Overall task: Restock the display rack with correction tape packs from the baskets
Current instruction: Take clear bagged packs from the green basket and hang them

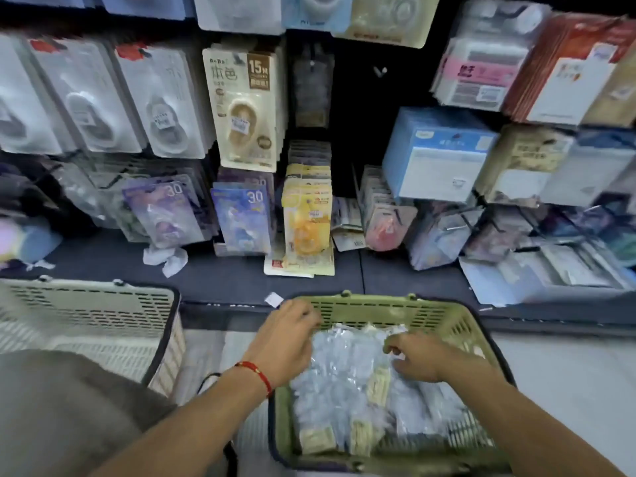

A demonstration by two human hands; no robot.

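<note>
A: Which step is this?

B: Picking stock, I'd say. Both hands are down in the green basket (444,320). The left hand (287,342) and right hand (418,356) curl their fingers into the clear-wrapped correction tape packs (347,380); whether either truly grips one, I cannot tell.

A: And the packs?

B: Heaped directly under the fingertips.

A: Next?

B: Probably lifting one free, then threading it onto the display rack (351,132) beyond the fingers.
</note>
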